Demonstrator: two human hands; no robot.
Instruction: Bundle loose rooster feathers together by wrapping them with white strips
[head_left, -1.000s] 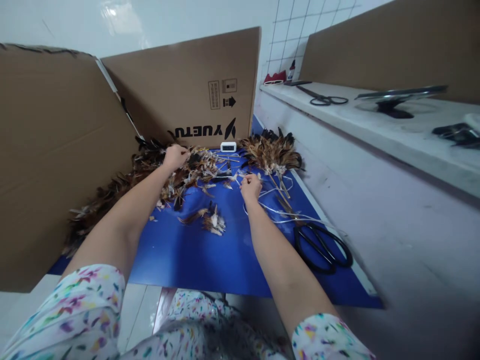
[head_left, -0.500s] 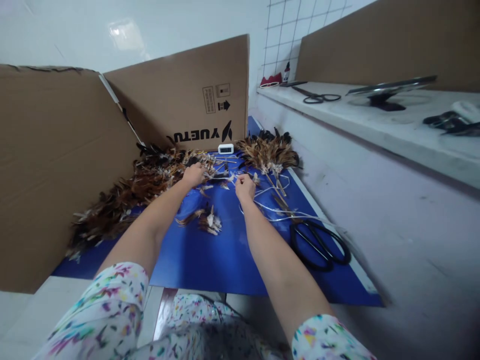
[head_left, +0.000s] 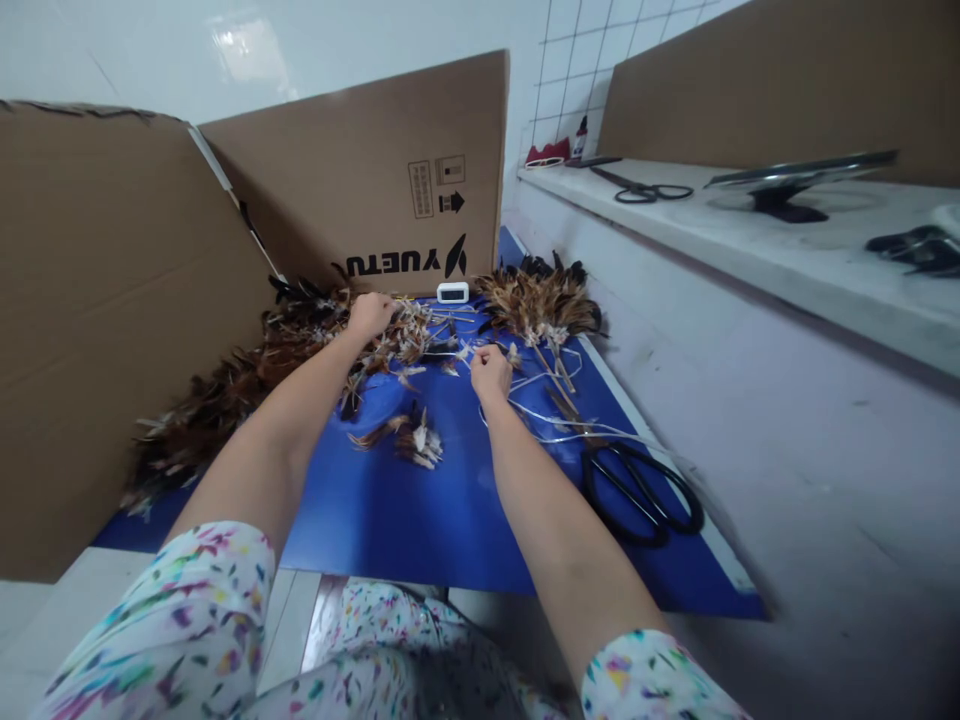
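Note:
My left hand [head_left: 371,315] is over the near-right part of a long pile of brown and black feathers [head_left: 247,390]. Its fingers look curled down; whatever is at their tips is hidden. Further right, my right hand [head_left: 491,372] hovers low over the blue board [head_left: 465,500] with thumb and fingers pinched together. Small whitish feather bits [head_left: 465,353] show beside its fingertips, and I cannot make out what it holds. Between my forearms lies a small bunch of feathers [head_left: 421,442] with pale ends. Thin white cord [head_left: 540,412] trails right of my right wrist.
Large black-handled scissors [head_left: 641,490] lie at the board's right. A fuller feather bundle [head_left: 544,300] with sticks rests at the back right, near a small white digital device [head_left: 452,293]. Cardboard panels [head_left: 315,190] stand behind and left. A white ledge [head_left: 795,225] runs along the right.
My left hand has moved left and slightly away, further over the feather pile. My right hand stays in nearly the same place, still pinched. The camera view has shifted slightly.

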